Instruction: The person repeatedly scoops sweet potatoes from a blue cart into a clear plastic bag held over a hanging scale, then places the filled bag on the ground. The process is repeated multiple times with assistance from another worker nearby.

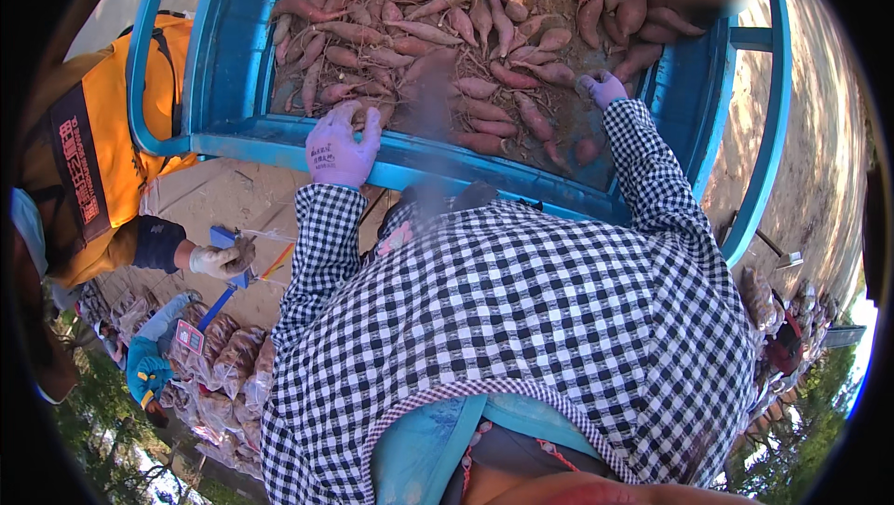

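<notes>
Loose reddish sweet potatoes point(482, 30), many with thin roots and soil on them, lie in a blue metal cart bed point(230, 79). My left hand point(342, 148), in a purple glove bearing writing, is over the bed's near rim point(412, 173). Its thumb and fingers are spread, and a sweet potato point(380, 110) shows just beyond them; whether they grip it is unclear. Farther right, my right hand point(604, 89), also gloved in purple, reaches into the bed with bent fingers. They are low over the soil-covered floor point(587, 68) by the sweet potatoes; their tips are partly hidden.
Blue tubular rails point(775, 121) flank the bed. On the left stands a person in orange point(126, 127), with a gloved hand point(223, 258) at a blue frame. Behind are filled clear bags point(237, 358), a scale display point(190, 337) and another person in teal point(150, 358).
</notes>
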`<state>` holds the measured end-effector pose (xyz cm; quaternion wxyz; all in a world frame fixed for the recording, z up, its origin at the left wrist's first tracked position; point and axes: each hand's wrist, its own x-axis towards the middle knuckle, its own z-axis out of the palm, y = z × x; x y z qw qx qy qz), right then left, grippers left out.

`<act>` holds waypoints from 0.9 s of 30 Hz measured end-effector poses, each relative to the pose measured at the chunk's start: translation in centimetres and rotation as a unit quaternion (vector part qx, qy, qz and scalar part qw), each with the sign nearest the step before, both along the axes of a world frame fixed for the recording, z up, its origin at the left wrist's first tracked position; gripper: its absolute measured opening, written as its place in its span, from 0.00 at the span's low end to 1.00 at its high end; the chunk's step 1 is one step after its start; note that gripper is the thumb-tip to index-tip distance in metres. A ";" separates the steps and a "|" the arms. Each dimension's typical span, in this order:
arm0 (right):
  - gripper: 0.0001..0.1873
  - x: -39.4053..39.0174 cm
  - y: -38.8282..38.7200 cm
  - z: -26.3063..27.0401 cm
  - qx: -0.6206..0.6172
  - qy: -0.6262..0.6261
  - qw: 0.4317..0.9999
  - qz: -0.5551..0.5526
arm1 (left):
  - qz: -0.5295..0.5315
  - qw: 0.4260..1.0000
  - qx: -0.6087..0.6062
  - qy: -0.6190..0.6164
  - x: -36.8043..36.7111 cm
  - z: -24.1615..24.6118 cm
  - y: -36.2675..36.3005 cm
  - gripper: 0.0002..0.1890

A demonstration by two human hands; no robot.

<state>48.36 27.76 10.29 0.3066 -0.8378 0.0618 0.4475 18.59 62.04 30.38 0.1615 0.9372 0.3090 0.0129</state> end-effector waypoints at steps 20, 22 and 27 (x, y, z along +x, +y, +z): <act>0.47 17.8 27.6 17.7 0.209 -0.253 0.922 -0.206 | -0.047 0.996 0.030 -0.075 -2.0 13.8 -5.7 0.14; 0.44 17.3 25.9 16.0 0.371 -0.155 0.890 -0.217 | -0.063 0.995 0.021 -0.081 -1.7 13.4 -4.0 0.14; 0.27 1.6 20.4 19.2 0.556 0.228 0.712 -0.363 | -0.026 0.999 -0.045 0.001 -1.8 13.1 -3.8 0.17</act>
